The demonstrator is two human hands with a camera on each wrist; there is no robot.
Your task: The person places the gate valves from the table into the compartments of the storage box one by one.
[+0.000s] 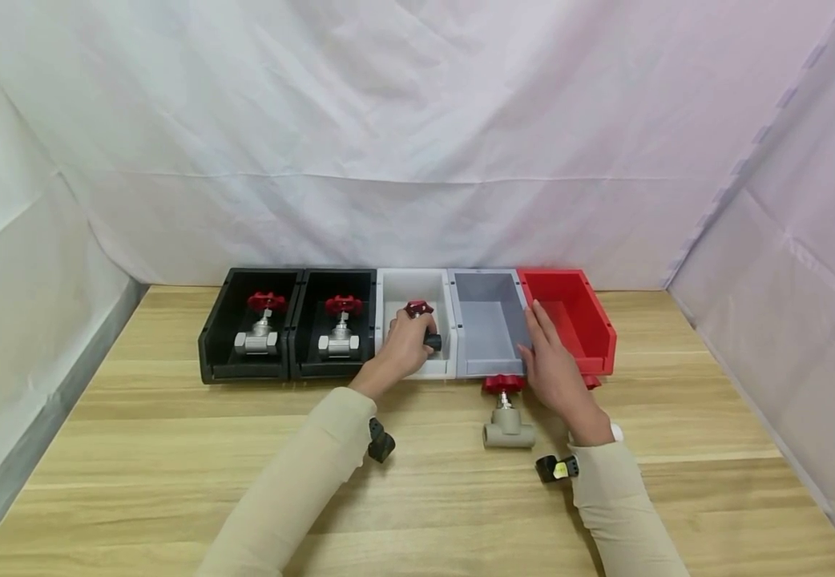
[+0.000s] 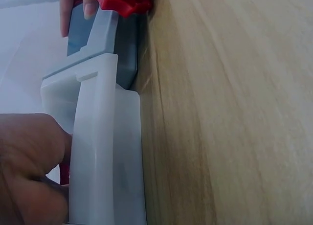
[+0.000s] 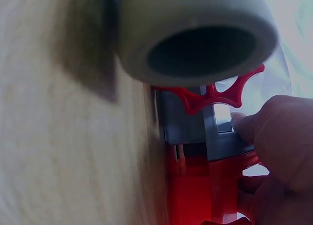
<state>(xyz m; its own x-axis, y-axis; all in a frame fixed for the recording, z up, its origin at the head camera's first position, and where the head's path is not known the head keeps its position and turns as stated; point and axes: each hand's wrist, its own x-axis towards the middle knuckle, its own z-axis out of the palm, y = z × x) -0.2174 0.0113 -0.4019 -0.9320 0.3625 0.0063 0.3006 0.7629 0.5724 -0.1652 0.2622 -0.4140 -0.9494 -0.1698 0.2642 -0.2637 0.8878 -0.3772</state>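
The grip of the left hand (image 1: 405,346) dips into the white bin (image 1: 437,369), its fingers curled round a dark valve (image 1: 433,342) with a red handwheel; that valve sits inside the white bin, though whether it touches the floor there is hidden. The right hand (image 1: 556,370), fingers long and extended, rests over the shared edge of the grey bin (image 1: 490,324) and red bin (image 1: 558,282), both to the right of the white bin. The dark valve could roll or tip against the white bin's wall if the fingers let go unevenly, its wheel making it top-heavy; a sleeve or wrist catching the white bin's front lip might drag the bin askew. Ahead of the grey bin, on the near right of the white bin, a beige valve (image 1: 509,430) lies on the desk (image 1: 425,513), close under the right wrist, so a low sweep could knock it. Farther right, another red handwheel (image 1: 591,381) is mostly hidden by that hand. Left of the white bin, two black bins (image 1: 327,370) each hold a steel valve (image 1: 339,342).
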